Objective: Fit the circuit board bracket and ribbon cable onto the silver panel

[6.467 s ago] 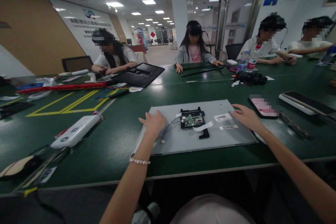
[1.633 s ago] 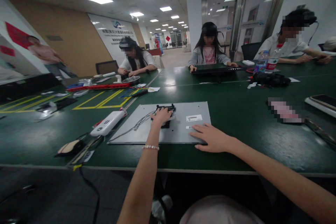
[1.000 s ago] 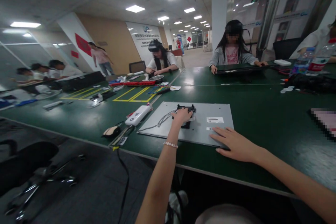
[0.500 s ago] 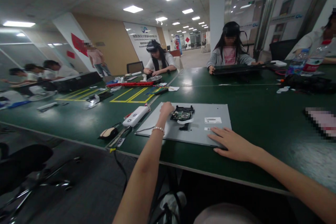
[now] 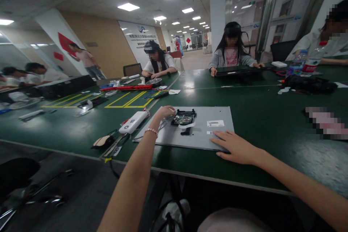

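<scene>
A flat grey metal panel (image 5: 202, 139) lies on the green table in front of me, with white labels on its right part. On it sits a small circuit board in a black frame (image 5: 183, 117), a white ribbon cable (image 5: 187, 125) curving from its lower side. My left hand (image 5: 165, 111), with a beaded bracelet on its wrist, is at the board's left edge, fingers loosely stretched toward it. Thin grey cables (image 5: 165, 125) run beneath that hand across the panel. My right hand (image 5: 235, 145) rests open, fingers spread, on the panel's lower right corner.
Left of the panel lie a white power bank (image 5: 133, 122) and a beige-and-black item (image 5: 103, 141). A phone (image 5: 326, 123) lies to the right, with bottles (image 5: 312, 59) farther back. Across the table, one person holds a black panel (image 5: 239, 71); another handles small parts.
My left hand has shifted slightly left from the board's edge and its fingers have loosened, showing more of the cables. My right hand stays on the panel. The view has turned a little right.
</scene>
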The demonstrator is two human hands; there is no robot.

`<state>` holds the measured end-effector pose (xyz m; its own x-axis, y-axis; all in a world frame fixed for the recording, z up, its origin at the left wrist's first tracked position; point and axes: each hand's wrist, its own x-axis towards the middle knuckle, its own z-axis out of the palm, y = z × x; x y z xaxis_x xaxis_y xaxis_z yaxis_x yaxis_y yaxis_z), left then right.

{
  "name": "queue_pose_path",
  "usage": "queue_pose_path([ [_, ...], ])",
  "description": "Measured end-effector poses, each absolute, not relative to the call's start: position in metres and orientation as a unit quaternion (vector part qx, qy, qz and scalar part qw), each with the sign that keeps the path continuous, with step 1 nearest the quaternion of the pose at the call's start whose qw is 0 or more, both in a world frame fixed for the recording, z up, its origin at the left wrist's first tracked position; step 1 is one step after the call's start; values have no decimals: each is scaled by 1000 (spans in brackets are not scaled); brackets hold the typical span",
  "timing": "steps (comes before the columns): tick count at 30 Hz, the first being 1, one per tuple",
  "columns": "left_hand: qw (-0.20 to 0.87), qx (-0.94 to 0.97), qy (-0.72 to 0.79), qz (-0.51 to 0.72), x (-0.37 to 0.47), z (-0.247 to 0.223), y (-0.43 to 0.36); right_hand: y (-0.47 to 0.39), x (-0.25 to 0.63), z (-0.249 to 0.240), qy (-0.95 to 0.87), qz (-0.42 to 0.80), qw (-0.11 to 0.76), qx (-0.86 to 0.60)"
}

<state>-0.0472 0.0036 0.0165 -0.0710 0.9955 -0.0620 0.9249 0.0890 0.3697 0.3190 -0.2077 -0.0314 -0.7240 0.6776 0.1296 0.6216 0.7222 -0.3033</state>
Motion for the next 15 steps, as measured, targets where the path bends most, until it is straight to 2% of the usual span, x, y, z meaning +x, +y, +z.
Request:
queue_pose_path([
  [7, 201, 695, 680, 114, -46, 18, 2, -207, 320, -30, -922, 114, 116, -352],
  [15, 198, 706, 669, 117, -47, 17, 6, -205, 321, -32, -923, 113, 107, -353],
])
